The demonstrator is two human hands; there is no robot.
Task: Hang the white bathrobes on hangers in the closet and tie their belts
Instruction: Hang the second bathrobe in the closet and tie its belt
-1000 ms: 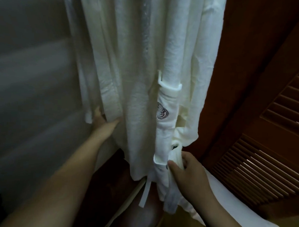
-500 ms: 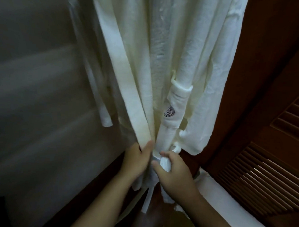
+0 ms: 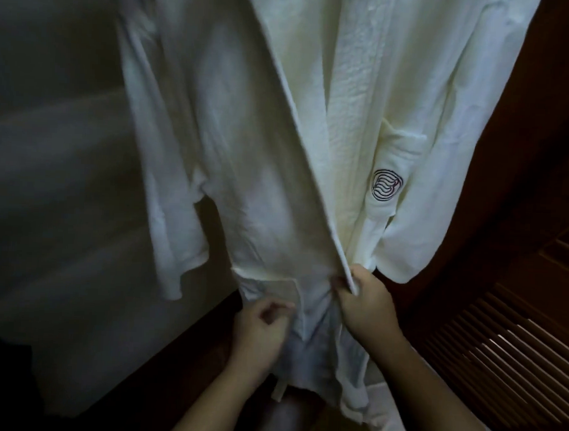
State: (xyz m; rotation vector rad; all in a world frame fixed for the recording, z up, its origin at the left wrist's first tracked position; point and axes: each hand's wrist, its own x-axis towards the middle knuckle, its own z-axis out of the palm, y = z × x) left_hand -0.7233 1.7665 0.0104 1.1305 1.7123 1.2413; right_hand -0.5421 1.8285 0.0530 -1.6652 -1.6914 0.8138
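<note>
A: What hangs in the closet?

B: A white textured cotton bathrobe (image 3: 363, 104) fills the upper middle of the view, hanging down in front of a grey panelled wall (image 3: 50, 172). Its hanger lies above the top edge, so it cannot be seen. A round dark embroidered logo (image 3: 387, 185) sits on the robe's chest pocket, toward the right.

A: And the front of the robe?

B: The wide flat collar band (image 3: 312, 151) runs diagonally from the top centre down to the right, and its lower end is pinched by the right hand (image 3: 364, 303), thumb on top and fingers curled under the edge. The one front panel lies across the other there.

A: The other hand?

B: The left hand (image 3: 258, 328) is lower and to the left, against the robe's gathered waist fabric. Its fingers are curled and blurred; they seem to be closing on a fold of cloth or the belt, but the view does not show which, so its grip cannot be told.

A: Is the belt visible?

B: A narrow white strip (image 3: 278, 391) dangles below the left hand; it may be a belt end. No knot shows.

A: What else is around?

B: A loose white sleeve (image 3: 166, 210) hangs at the left, and a dark brown louvred wooden door (image 3: 498, 355) stands at the right.
</note>
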